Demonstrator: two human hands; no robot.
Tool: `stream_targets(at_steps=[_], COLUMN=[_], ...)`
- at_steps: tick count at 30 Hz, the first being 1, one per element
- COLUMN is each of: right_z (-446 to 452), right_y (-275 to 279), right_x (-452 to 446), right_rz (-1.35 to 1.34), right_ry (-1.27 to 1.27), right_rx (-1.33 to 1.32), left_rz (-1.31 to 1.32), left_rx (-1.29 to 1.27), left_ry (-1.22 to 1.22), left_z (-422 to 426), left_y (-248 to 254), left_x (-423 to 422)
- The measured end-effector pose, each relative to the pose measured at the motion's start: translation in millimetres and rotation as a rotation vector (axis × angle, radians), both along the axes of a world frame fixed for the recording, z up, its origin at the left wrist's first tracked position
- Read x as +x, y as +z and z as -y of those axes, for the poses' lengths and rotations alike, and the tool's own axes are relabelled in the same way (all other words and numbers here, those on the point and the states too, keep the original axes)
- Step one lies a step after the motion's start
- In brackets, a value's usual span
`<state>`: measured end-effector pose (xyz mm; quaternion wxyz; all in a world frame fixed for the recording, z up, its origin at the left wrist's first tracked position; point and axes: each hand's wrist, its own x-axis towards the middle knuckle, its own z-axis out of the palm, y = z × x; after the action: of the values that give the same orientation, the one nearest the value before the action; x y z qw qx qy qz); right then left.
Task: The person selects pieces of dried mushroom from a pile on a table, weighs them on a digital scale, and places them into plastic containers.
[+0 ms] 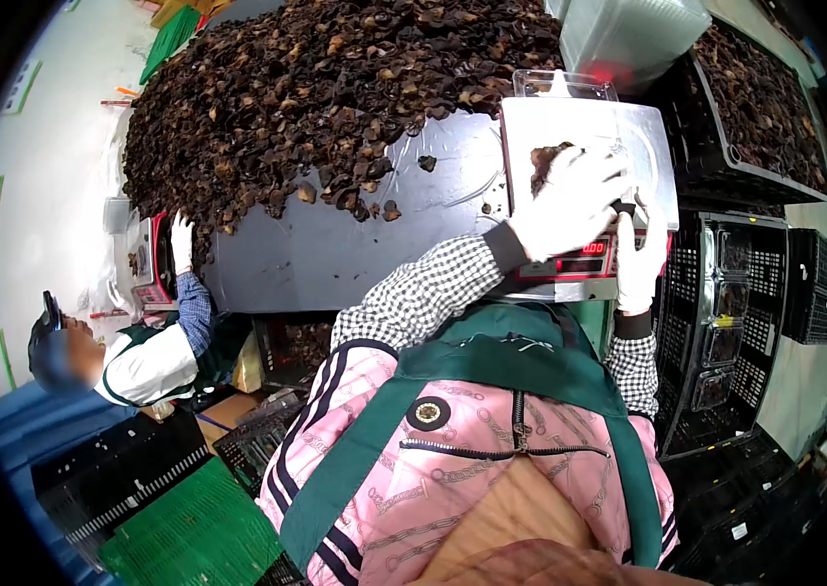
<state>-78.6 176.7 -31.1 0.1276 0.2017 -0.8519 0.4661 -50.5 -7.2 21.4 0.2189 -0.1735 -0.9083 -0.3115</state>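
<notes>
Both my hands wear white gloves and are over a steel-topped scale [521, 127] with a red digital display. My left hand [570, 205] is bent over the plate with its fingers curled. A clump of dark brown dried mushroom-like pieces [542, 168] shows at its far edge, seemingly in its grip. Close by on the right, my right hand [638, 259] points upward, its fingertips closed around a small dark piece [622, 207]. What lies under my left palm is hidden. A clear plastic tray [565, 88] sits behind the scale.
A large heap of dark dried pieces [325, 88] covers much of the grey table [335, 259]. Clear plastic boxes [628, 39] are stacked behind the scale. Black crates [765, 303] stand to the right. At left, a co-worker [154, 361] reaches beside another red scale [151, 264].
</notes>
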Motion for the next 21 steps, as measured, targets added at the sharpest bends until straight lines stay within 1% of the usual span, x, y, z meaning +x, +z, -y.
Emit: stream_targets(at_steps=[1, 2, 3, 5, 7, 9, 10, 13, 14, 15, 16, 17, 19, 21], right_z=[3, 8, 8, 9, 12, 13, 11, 15, 16, 17, 19, 18, 16, 19], right_y=[7, 19, 17, 10, 11, 9, 2, 6, 5, 7, 10, 13, 10, 18], right_x=[2, 0, -1, -5, -5, -9, -12, -11, -11, -10, -10, -11, -14, -11], right_rz=[-0.094, -0.141, -0.146, -0.158, -0.199, -0.198, -0.068, -0.089, -0.128, -0.143, -0.157, -0.169, -0.185, -0.188], right_ry=[-0.005, 0.074, 0.090, 0.140, 0.125, 0.100, 0.096, 0.029, 0.032, 0.055, 0.071, 0.082, 0.105, 0.086], right_rx=[0.106, 0.138, 0.162, 0.205, 0.204, 0.225, 0.186, 0.422, 0.474, 0.469, 0.472, 0.478, 0.426, 0.351], left_rz=[0.048, 0.163, 0.276, 0.045, -0.035, 0.000, 0.061, 0.270, 0.233, 0.177, 0.128, 0.079, 0.194, 0.156], left_rx=[0.028, 0.052, 0.075, 0.038, -0.148, -0.298, -0.373, -0.312, -0.259, -0.260, -0.277, -0.291, -0.453, -0.501], left_ry=[0.083, 0.208, 0.335, 0.567, 0.659, 0.733, 0.736, 0.750, 0.737, 0.737, 0.804, 0.866, 0.967, 0.960], left_z=[16, 36, 58, 110, 152, 168, 171, 190, 194, 199, 202, 201, 216, 234], left_y=[1, -5, -19, -84, -127, -125, -126, -157, -152, -146, -139, -121, -108, -119], left_x=[3, 7, 11, 27, 42, 58, 67, 87, 90, 92, 96, 99, 105, 114])
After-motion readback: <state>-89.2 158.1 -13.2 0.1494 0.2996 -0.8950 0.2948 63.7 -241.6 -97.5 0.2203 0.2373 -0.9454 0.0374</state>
